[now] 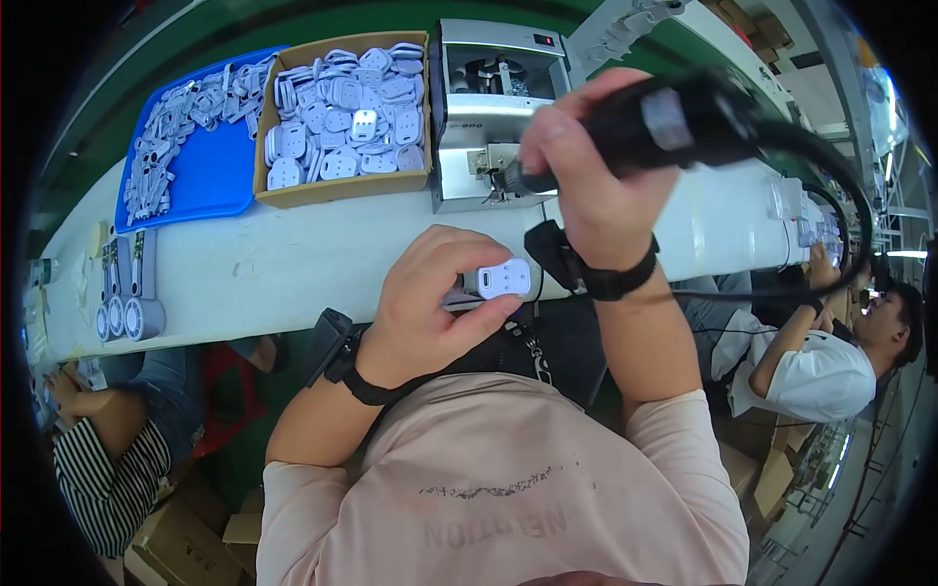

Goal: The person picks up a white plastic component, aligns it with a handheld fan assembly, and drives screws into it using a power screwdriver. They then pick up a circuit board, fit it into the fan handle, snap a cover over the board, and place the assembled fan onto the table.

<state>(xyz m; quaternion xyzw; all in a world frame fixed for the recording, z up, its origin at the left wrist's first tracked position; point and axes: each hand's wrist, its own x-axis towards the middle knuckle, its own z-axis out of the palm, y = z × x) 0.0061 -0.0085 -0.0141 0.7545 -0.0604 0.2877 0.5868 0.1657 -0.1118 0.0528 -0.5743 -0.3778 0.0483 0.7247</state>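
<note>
My left hand [430,298] grips a small white plug adapter [500,279] at the near edge of the white workbench [293,254]. My right hand [586,166] is raised above it and closed around a black electric screwdriver [674,122], whose tip points left toward a grey metal machine [489,107]. A black cable [840,186] runs from the screwdriver's rear to the right. Both wrists wear black bands.
A cardboard box [342,181] full of white adapters and a blue tray [200,171] with more parts sit at the back left. Small white parts [127,293] stand at the left edge. One person in a striped sleeve [107,469] sits left, another in white [821,371] right.
</note>
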